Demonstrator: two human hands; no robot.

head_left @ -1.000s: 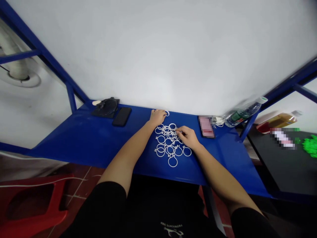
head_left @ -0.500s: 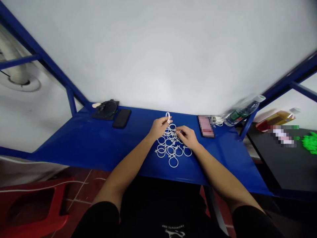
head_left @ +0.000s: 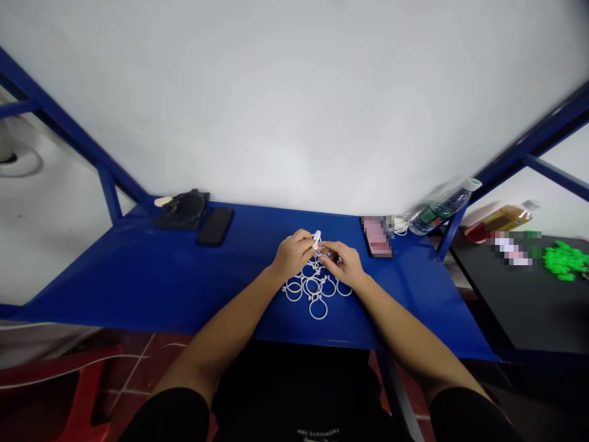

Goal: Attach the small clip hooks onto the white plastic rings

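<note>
Head | left hand (head_left: 294, 253): one white ring (head_left: 316, 238) | bottles (head_left: 437, 213): two

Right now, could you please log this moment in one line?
left hand: holding white ring; right hand: close beside left; other rings: on blue table

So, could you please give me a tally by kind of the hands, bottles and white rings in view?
Hands: 2 (left hand, right hand)
Bottles: 2 (clear bottle, yellow bottle)
White rings: at least 5, overlapping and partly hidden
Total: at least 9
</note>
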